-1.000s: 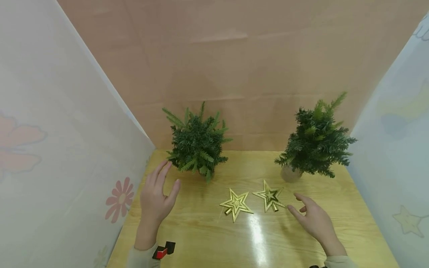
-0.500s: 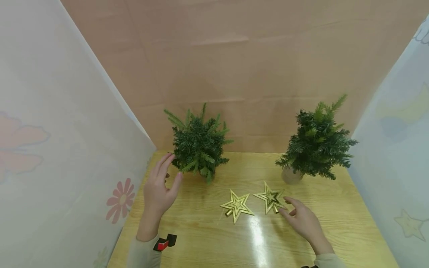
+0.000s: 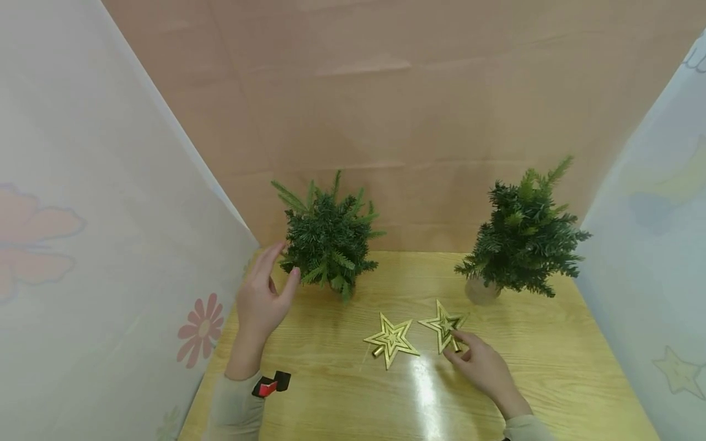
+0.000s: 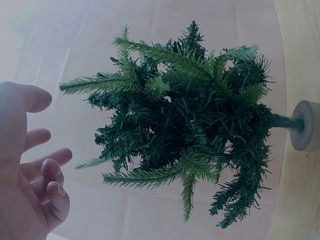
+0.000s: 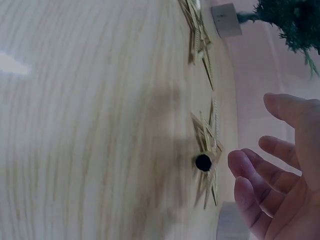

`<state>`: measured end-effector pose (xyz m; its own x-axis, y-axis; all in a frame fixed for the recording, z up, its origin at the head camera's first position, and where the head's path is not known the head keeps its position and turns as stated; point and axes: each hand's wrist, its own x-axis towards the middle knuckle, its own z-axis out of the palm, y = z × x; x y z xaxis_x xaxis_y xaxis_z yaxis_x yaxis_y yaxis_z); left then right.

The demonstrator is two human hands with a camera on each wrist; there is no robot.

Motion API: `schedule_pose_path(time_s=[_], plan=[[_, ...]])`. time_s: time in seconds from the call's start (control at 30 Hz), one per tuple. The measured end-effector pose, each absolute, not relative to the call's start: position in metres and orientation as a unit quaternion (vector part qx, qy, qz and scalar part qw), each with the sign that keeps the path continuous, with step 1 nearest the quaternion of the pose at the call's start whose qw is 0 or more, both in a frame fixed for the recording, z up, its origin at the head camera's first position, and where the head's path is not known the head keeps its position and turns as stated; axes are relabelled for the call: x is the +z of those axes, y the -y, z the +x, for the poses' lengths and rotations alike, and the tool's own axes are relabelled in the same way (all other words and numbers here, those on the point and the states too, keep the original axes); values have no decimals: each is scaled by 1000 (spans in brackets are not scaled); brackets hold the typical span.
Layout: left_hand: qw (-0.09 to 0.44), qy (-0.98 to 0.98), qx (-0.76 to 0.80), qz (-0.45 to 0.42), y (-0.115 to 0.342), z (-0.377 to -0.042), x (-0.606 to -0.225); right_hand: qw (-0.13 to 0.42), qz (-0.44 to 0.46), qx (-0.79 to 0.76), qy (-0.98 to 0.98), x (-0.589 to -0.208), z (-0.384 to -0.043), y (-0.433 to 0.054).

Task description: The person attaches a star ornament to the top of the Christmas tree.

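My left hand is raised beside the left small artificial pine tree, fingertips close to its branches. In the left wrist view its fingers are apart from the tree and hold nothing. My right hand hovers over the lower right of a gold star tree topper, partly covering it. Seen from the right wrist, the relaxed fingers stand clear of this star, whose tube end shows a dark hole. A second gold star topper lies flat to its left, tube toward the lower left.
Another small pine tree on a round wooden base leans rightward at the back right. A brown backdrop rises behind the wooden table. Pale patterned panels flank both sides.
My right hand has moved left, from beside the right star to over its lower right part. The left hand has shifted slightly up along the left tree. Trees and stars stay put.
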<state>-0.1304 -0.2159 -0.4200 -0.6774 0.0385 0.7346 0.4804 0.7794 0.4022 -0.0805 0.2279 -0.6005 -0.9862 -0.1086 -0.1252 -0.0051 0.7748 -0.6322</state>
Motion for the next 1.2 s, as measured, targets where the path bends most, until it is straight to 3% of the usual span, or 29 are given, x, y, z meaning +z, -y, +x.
schedule_pose_path(time_s=[0.6,1.2], plan=[[324,899,-279,-99,215,-148,-418,65,-44,-343,-936,-613,-83,-191],[294,907,-289,-82,215,-156,-424,69,39,-376,-923,-631,-71,-149]])
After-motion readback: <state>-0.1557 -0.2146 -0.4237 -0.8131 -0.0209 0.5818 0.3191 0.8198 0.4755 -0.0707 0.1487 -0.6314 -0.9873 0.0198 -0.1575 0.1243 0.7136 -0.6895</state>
